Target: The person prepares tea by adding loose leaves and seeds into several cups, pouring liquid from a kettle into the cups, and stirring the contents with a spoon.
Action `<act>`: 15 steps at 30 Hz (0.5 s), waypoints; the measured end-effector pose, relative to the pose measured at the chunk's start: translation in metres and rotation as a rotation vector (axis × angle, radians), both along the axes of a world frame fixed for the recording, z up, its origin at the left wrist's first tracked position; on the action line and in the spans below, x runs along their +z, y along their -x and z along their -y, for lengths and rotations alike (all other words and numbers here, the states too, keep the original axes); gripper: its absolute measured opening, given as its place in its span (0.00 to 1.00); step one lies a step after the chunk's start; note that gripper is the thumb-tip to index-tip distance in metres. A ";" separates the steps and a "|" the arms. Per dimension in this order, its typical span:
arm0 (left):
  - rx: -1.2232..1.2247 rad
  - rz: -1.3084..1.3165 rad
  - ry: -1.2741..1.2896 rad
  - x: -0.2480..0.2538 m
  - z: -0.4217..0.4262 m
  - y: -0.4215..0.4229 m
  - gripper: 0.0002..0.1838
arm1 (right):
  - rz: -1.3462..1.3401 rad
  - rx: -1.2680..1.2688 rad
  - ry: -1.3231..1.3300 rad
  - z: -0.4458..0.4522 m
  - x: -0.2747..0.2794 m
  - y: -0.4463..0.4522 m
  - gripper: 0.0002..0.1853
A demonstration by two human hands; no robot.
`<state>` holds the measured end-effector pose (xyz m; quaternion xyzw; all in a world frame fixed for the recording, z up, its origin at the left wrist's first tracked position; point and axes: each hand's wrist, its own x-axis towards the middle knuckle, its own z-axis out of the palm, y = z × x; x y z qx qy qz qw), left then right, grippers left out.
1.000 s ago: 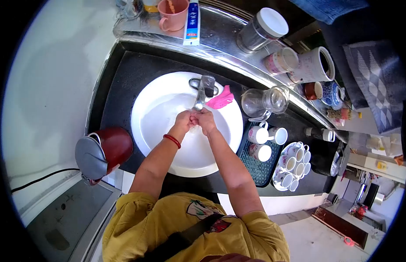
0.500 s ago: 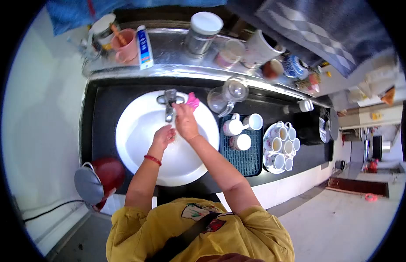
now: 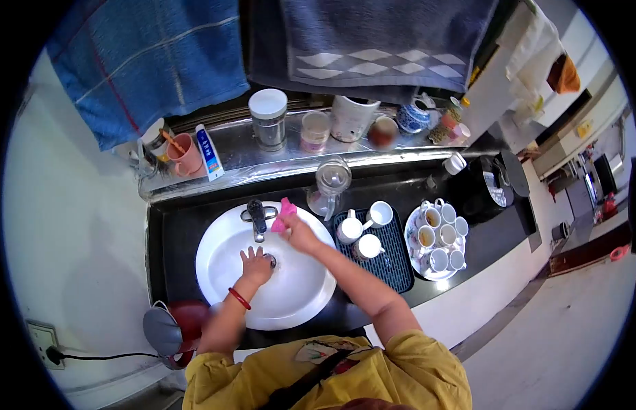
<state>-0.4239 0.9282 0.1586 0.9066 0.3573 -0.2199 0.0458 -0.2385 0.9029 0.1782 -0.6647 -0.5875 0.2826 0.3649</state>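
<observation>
At the rim of the white washbasin (image 3: pixel 212 273), my right hand (image 3: pixel 301 234) has its fingers closed on a crumpled pink cloth (image 3: pixel 288 206), just right of the tap (image 3: pixel 257 220). Lower down, my left hand (image 3: pixel 256 267) is over the bowl with its fingers spread, beside the round metal drain (image 3: pixel 270 260). Nothing is in that hand. A red bracelet (image 3: pixel 239 298) circles the left wrist. The tap's spout points down into the basin, and no stream of water shows.
Right of the basin, several white mugs (image 3: pixel 368 247) sit on a dark draining tray (image 3: pixel 393 272). A glass jug (image 3: pixel 332 179) stands behind. Farther right, a round plate (image 3: pixel 438 275) holds several cups. Jars (image 3: pixel 269 123) and toothpaste (image 3: pixel 209 153) line the ledge under hanging towels (image 3: pixel 154 61).
My right hand has moved off the tap onto the pink cloth. My left hand has dropped lower into the basin and spread its fingers. The view has tilted up, showing more of the towels.
</observation>
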 end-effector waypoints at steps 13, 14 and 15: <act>-0.040 1.275 0.186 0.256 -0.041 -0.148 0.25 | -1.464 -0.449 -0.792 -0.031 0.240 -0.286 0.12; -0.012 1.355 0.283 0.271 -0.042 -0.169 0.26 | -1.402 -0.210 -0.739 -0.036 0.248 -0.288 0.15; -0.009 1.395 0.337 0.289 -0.042 -0.188 0.27 | -1.331 0.026 -0.684 -0.039 0.259 -0.287 0.18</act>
